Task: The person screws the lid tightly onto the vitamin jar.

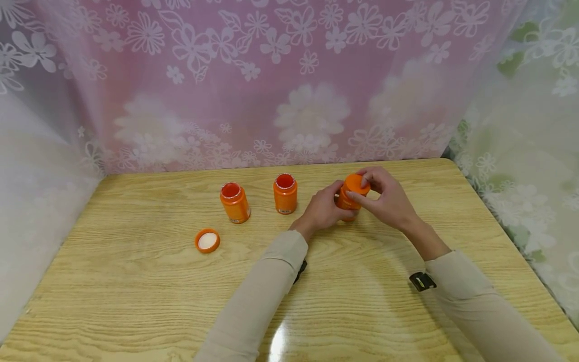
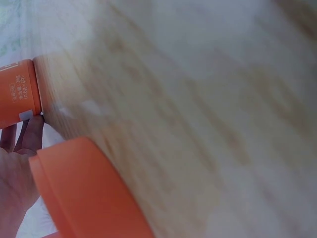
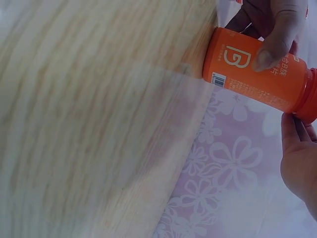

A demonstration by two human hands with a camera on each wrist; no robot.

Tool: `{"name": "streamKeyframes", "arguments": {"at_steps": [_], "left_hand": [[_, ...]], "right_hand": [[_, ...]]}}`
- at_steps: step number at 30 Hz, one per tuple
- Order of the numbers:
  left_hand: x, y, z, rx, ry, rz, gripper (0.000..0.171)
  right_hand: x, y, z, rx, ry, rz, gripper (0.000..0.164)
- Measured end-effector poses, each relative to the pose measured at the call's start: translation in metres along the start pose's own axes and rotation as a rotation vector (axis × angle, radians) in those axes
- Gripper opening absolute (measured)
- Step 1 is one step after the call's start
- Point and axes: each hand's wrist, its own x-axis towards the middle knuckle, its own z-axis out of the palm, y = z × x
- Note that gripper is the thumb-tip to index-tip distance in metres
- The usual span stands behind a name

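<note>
An orange pill bottle (image 1: 347, 202) with a white printed label stands upright near the table's back right. My left hand (image 1: 322, 210) grips its body, the thumb lying across the label in the right wrist view. Above, my right hand (image 1: 390, 200) pinches the bottle's orange lid (image 1: 355, 184) with thumb and fingers at its edge. To the left stand two open orange bottles, one middle bottle (image 1: 285, 200) and one farther left bottle (image 1: 236, 207). A loose lid (image 1: 207, 241) lies white inside up. In the left wrist view a smooth orange lid-like piece (image 2: 91, 193) looms up close.
All this is on a wood-grain table (image 1: 135, 291). A pink flowered curtain (image 1: 271, 100) hangs behind its back edge, with pale cloth (image 1: 534, 166) along the right side. Black wrist straps sit at both cuffs.
</note>
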Motion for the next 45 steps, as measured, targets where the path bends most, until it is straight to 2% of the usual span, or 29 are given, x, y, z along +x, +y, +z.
{"name": "streamKeyframes", "arguments": {"at_steps": [3,6,10,13,15,21,25,33,40,45], "left_hand": [[0.0,-0.001,0.0,0.006,0.004,0.004,0.058],[0.0,-0.001,0.001,0.012,0.007,0.009,0.058],[-0.001,-0.001,0.001,0.012,0.009,0.01,0.057],[-0.001,-0.001,0.001,0.005,0.009,0.012,0.056],[-0.001,-0.001,0.0,0.003,0.009,0.01,0.056],[-0.002,-0.001,-0.001,0.013,0.01,0.012,0.058],[-0.002,-0.002,-0.001,0.008,0.006,0.01,0.057],[0.0,-0.003,-0.001,0.019,0.003,0.016,0.056],[0.001,-0.003,-0.001,0.024,-0.001,0.011,0.06],[0.001,-0.004,-0.002,0.021,0.003,0.004,0.059]], "right_hand": [[0.0,0.002,-0.001,-0.02,-0.005,-0.015,0.027],[-0.002,-0.017,-0.003,-0.051,-0.015,-0.026,0.025],[-0.002,-0.022,-0.005,-0.082,-0.028,-0.022,0.024],[0.001,-0.006,-0.006,-0.085,-0.048,-0.027,0.026],[0.003,-0.006,-0.009,-0.082,-0.076,-0.03,0.026],[0.015,-0.018,-0.028,-0.147,-0.211,-0.079,0.029],[0.025,-0.028,-0.04,-0.248,-0.354,-0.119,0.036],[0.039,-0.046,-0.046,-0.405,-0.581,-0.111,0.043],[0.048,-0.049,-0.045,-0.485,-0.677,-0.112,0.044],[0.053,-0.051,-0.045,-0.474,-0.719,-0.102,0.042]]}}
